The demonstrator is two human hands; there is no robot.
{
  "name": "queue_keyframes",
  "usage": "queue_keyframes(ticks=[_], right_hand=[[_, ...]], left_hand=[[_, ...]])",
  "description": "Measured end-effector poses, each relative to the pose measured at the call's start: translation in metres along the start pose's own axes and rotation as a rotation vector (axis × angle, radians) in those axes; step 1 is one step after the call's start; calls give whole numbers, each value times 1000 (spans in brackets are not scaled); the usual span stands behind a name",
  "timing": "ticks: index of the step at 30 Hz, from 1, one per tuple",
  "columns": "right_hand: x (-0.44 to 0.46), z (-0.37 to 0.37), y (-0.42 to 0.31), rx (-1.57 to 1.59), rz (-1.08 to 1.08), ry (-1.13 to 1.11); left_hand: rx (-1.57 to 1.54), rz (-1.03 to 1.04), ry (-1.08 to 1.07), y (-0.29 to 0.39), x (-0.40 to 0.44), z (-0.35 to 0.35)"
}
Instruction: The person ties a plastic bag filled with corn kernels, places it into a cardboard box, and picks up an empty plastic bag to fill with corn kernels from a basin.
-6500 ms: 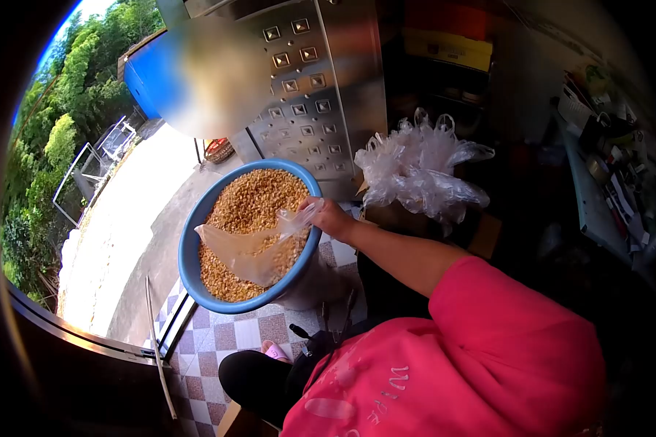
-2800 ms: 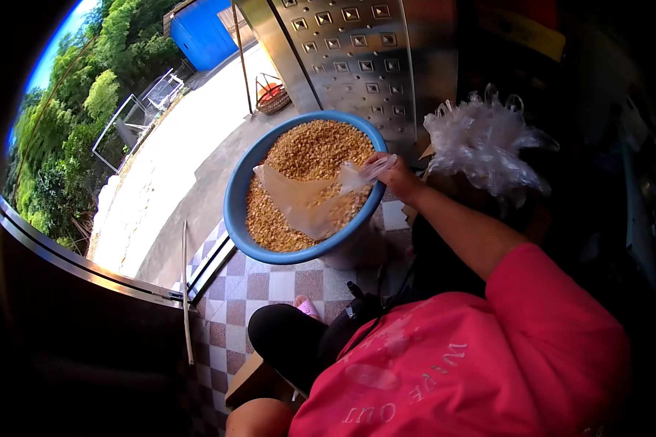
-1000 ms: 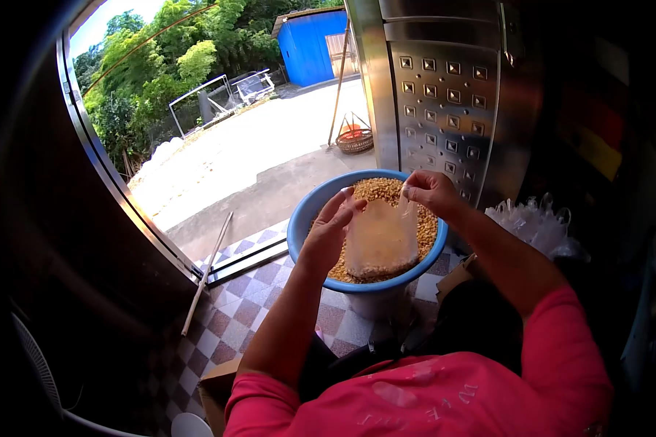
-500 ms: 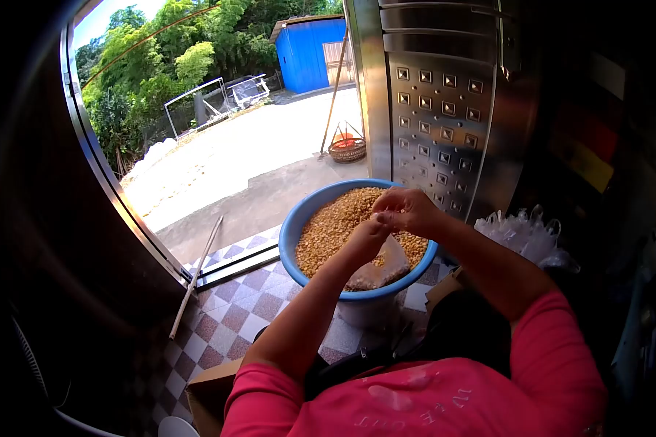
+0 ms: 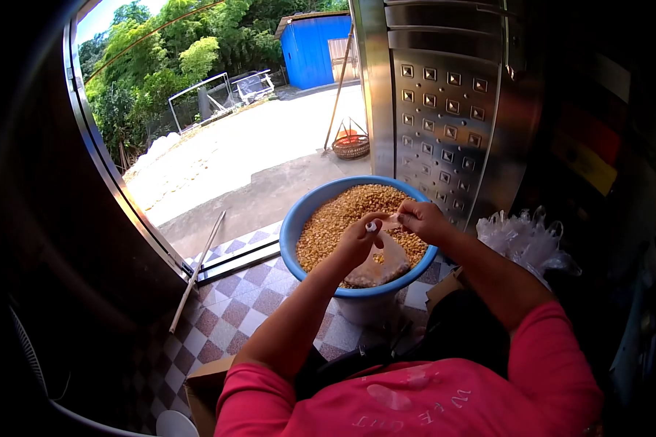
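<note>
A wide blue basin (image 5: pixel 293 218) is heaped with golden kernels (image 5: pixel 335 218) that look like dried corn. Over its near side hangs a clear plastic bag (image 5: pixel 388 264) with its bottom resting on the kernels; what is inside is hard to make out. My left hand (image 5: pixel 358 239) is closed on the upper part of the bag, with something small and white at the thumb. My right hand (image 5: pixel 421 221) pinches the bag's top on the other side, a stretch of plastic running between the two hands.
A pile of clear plastic bags (image 5: pixel 521 237) lies right of the basin. A metal door (image 5: pixel 444 109) stands behind it. A pale stick (image 5: pixel 197 273) leans over the threshold at left. Outside are a wicker basket (image 5: pixel 351 151) and a blue shed (image 5: pixel 313 54). A cardboard box (image 5: pixel 205 386) is near my left side.
My hands were together at the bag's top; now they are apart, the left lower and to the left, the right shifted right, with plastic stretched between them. The view has shifted slightly.
</note>
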State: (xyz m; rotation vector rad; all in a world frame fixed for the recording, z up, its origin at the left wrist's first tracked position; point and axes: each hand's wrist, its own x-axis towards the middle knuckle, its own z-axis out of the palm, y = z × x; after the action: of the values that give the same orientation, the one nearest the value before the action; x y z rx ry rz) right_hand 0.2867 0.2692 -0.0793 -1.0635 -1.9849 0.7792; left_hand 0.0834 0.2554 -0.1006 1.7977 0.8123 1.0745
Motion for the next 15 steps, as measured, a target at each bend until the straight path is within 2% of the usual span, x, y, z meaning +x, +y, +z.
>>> queue_keyframes(ticks=[3,5,6,8,9,10,11,12,14,15], right_hand=[[-13,-6,-10,-55,42,-1],[-30,-7,-31,-289,-106,-62],[-33,-3,-30,-291,-107,-66],[-37,6,-28,-553,-423,-155],[-39,10,-37,-656,-554,-175],[-37,15,-40,-656,-553,-180],[-34,21,-44,-626,-656,-186],[-31,25,-47,-593,-758,-190],[-22,34,-47,-611,-784,-199],[-17,37,-47,-582,-798,-236]], left_hand=[[37,-33,13,-10,0,-13],[-40,-91,33,-18,1,-20],[-42,-91,36,-21,1,-23],[-166,-303,3,-26,2,-27],[-170,-304,6,-27,1,-26],[-368,-374,6,-28,-1,-23],[-567,-444,5,-30,-3,-19],[-568,-448,6,-31,-4,-14],[-947,-392,-3,-34,-4,-2],[-949,-379,-46,-39,-2,-2]])
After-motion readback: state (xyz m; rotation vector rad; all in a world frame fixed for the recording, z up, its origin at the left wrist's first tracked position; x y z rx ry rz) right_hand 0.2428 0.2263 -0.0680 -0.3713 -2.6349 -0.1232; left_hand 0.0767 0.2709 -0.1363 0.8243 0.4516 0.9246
